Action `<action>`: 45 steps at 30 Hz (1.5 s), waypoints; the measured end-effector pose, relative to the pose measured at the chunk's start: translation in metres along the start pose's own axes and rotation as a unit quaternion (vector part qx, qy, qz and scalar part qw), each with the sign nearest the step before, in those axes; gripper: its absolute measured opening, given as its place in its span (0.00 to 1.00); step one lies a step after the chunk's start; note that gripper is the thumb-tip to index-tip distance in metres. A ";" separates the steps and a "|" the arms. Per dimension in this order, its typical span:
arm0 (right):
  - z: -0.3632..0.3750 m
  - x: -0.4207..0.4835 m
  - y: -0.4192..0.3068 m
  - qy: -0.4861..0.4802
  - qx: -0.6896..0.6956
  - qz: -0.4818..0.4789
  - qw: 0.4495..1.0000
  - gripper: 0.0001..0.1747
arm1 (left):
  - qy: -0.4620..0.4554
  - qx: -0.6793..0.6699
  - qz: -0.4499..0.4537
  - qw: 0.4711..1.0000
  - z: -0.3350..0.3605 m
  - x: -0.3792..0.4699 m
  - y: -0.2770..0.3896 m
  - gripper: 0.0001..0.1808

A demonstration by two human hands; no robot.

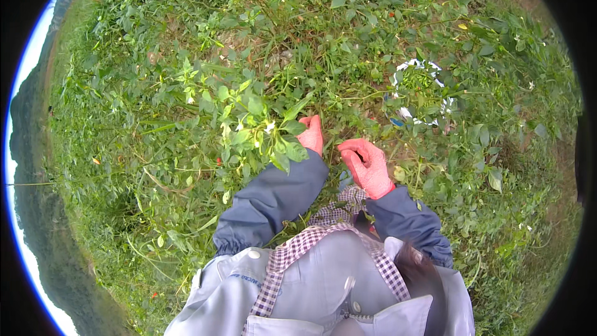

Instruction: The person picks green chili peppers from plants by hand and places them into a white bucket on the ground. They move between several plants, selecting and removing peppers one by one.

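Note:
My left hand (313, 136), in a coral-red glove, reaches in among pepper plants. Leaves of a nearby pepper plant (268, 128) with small white flowers cover part of it, and its fingertips are turned away from view. Just to the right is my right hand (366, 164) in a matching glove, with thumb and fingers curled toward each other; whether anything small is pinched there cannot be made out. Ahead and to the right of it, a white-edged bag (405, 113) sits low among the plants with its mouth upward. Green peppers (417, 81) fill the bag.
Dense pepper foliage (154, 79) surrounds me on all sides. A few red peppers (218, 162) show among the leaves. A checked apron (338, 212) hangs in front of me, below my hands. Bare soil (233, 46) shows through in patches ahead.

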State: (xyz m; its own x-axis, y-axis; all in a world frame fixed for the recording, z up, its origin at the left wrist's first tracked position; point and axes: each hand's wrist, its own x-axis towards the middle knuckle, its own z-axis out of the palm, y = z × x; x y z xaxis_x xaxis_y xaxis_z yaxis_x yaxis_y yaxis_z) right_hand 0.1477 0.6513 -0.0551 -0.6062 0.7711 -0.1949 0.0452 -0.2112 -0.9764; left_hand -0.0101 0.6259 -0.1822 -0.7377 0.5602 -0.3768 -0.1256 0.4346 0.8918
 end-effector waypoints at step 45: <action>-0.049 0.048 0.104 0.108 0.037 0.181 0.977 0.15 | -0.248 0.179 0.332 0.892 0.007 -0.038 0.011 0.12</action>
State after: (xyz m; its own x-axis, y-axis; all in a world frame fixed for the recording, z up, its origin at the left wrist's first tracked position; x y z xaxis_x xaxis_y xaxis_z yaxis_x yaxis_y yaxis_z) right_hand 0.1624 0.6954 -0.1702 -0.3787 0.7446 -0.5498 0.1634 -0.5309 -0.8315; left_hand 0.0213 0.6140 -0.1593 -0.1760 0.9825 0.0610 0.5156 0.0393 0.8559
